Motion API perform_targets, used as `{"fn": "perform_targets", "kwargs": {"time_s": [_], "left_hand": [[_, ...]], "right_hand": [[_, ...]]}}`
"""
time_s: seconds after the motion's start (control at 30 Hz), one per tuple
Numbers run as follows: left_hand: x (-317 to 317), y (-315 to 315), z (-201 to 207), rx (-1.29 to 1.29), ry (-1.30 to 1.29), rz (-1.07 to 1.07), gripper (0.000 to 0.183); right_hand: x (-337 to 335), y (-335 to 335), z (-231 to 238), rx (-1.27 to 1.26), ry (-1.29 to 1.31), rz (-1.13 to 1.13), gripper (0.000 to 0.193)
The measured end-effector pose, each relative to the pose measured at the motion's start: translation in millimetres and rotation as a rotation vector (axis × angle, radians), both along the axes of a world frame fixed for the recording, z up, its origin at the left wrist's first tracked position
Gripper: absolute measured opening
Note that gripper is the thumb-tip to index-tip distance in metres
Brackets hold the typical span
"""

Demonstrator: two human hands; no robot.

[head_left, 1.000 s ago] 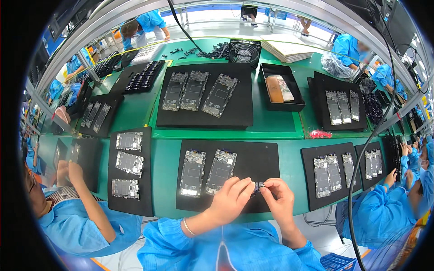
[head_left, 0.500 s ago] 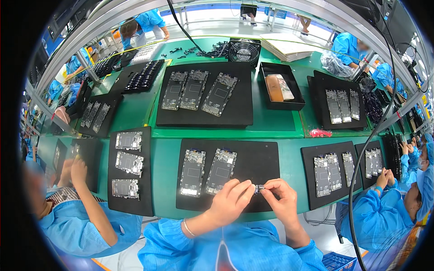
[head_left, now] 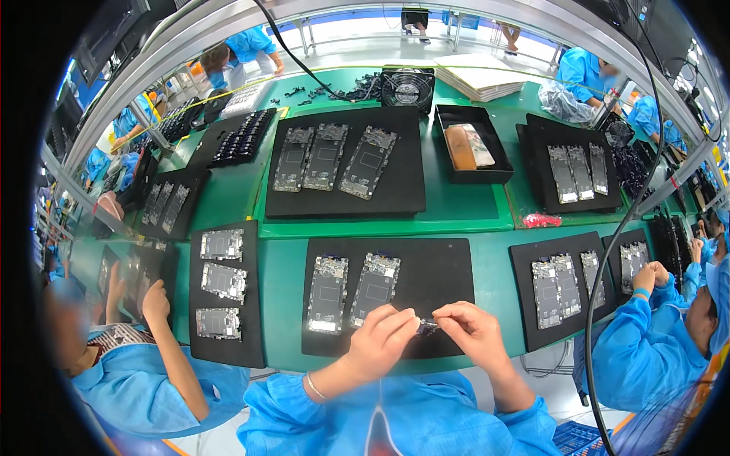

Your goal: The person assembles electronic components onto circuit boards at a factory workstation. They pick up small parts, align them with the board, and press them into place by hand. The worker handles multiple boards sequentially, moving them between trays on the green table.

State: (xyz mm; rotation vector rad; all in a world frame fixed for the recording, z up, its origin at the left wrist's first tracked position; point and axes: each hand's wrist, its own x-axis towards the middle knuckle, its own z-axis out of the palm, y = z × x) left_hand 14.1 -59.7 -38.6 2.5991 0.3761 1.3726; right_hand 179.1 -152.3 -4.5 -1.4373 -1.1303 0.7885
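Observation:
Over the front edge of a black foam mat (head_left: pixel 437 273), both my hands meet around a small dark and silver electronic part (head_left: pixel 428 326). My left hand (head_left: pixel 379 338) has its fingers closed on the part's left end. The fingertips of my right hand (head_left: pixel 473 331) pinch its right side. Fingers cover much of the part, so its exact kind is unclear. Two flat grey circuit-board assemblies lie side by side on the mat: one at the left (head_left: pixel 328 295), the other (head_left: pixel 376 283) partly behind my left hand.
Black mats with more boards lie to the left (head_left: pixel 221 281), right (head_left: pixel 557 289) and beyond (head_left: pixel 333 159). An open black box (head_left: pixel 473 169) stands behind, beside a fan (head_left: pixel 408 90). A dark cable (head_left: pixel 601 327) hangs at right. Co-workers in blue sit on both sides.
My right fingers have shifted slightly left and regripped, and the small part now sits at a different angle. The whole view has moved a little. The left co-worker's hand has moved right.

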Motion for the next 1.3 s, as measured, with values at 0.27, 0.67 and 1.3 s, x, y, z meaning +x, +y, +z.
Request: {"fn": "perform_targets", "kwargs": {"time_s": [0.27,0.67,1.3], "left_hand": [[14,10,14,-0.191,0.067,-0.115,0.049],[62,99,-12,-0.302,0.871,0.143,0.08],[-35,68,32,-0.386,0.317,0.033,0.046]], "right_hand": [[22,8,-9,-0.159,0.072,0.114,0.008],[73,31,-69,-0.076,0.231,-0.355,0.012],[-42,80,-38,-0.04,0.295,0.027,0.01]]}}
